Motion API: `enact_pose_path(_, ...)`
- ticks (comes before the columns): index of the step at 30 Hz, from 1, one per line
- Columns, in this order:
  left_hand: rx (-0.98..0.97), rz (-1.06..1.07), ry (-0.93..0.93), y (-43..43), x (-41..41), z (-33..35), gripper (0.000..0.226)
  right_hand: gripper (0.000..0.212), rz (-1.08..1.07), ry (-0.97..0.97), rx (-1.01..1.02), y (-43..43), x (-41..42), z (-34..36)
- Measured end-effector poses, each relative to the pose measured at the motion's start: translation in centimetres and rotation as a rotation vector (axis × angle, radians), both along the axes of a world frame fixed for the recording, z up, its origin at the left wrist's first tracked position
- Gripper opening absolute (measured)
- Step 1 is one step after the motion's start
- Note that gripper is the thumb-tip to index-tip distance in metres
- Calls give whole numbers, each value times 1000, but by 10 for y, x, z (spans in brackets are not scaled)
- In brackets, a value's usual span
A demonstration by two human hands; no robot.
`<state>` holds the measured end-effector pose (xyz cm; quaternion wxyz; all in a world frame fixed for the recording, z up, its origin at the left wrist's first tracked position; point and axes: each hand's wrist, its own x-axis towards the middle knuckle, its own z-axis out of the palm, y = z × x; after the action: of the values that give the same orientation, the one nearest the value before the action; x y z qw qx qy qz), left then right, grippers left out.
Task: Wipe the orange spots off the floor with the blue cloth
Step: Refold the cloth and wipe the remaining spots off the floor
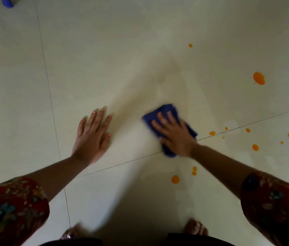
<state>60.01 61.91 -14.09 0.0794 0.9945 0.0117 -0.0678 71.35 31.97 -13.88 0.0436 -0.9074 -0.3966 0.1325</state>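
My right hand [174, 134] presses flat on a folded blue cloth [165, 110] lying on the pale tiled floor [104, 59], fingers spread over it. My left hand [92, 135] rests palm down on the bare floor to the left, fingers apart, holding nothing. Orange spots lie to the right of the cloth: a large spot [258, 78] far right, a tiny spot [190, 45] further away, several small spots [212, 133] along the grout line, and a round spot [175, 179] with a double spot [194, 170] nearer to me.
A blue object [7, 2] lies at the far top left corner, partly cut off. Grout lines cross the floor beneath my arms. My bare feet [196, 227] show at the bottom edge. A faint smeared patch [166, 82] lies beyond the cloth.
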Motion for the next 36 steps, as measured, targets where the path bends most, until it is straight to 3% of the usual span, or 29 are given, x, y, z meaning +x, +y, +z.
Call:
enact_pose_path(3,21,-12,-2,-2,0,0,60,65,274,123,22,-24,-45,-5)
enact_pose_path(6,27,15,-17,-5,-2,1,58,60,81,162,92,-54,-17,3)
enact_pose_path(8,30,-13,-54,-13,-5,7,55,64,-64,160,30,-59,5,9)
enact_pose_path(10,-40,-86,-83,-29,-8,11,56,70,-60,108,-38,-44,-16,11)
enact_pose_path(14,-94,-360,100,-65,-34,5,73,65,362,122,-40,-56,-143,2)
enact_pose_path(16,-28,-469,205,-70,-43,1,81,62,416,146,-33,-83,-164,4)
enact_pose_path(19,25,-499,223,-68,-41,4,84,64,182,21,-22,-109,-124,-1)
enact_pose_path(22,37,-500,189,-68,-40,3,84,62,-208,105,-112,-106,-84,8)
enact_pose_path(23,52,-506,174,-68,-40,3,84,64,-246,111,-122,-99,-90,10)
enact_pose_path(24,63,-511,157,-68,-41,2,84,65,-192,103,-113,-92,-106,10)
enact_pose_path(27,74,-518,141,-68,-42,2,85,61,353,174,-128,-103,-160,9)
enact_pose_path(28,77,-521,134,-68,-42,1,85,58,436,205,-142,-115,-160,10)
enact_pose_path(30,88,-513,118,-68,-44,0,84,54,311,213,-154,-131,-133,14)
enact_pose_path(34,82,-509,116,-68,-42,-1,84,56,-198,223,-210,-120,-85,17)
enact_pose_path(36,82,-512,116,-68,-43,0,84,60,-92,151,-184,-97,-107,16)
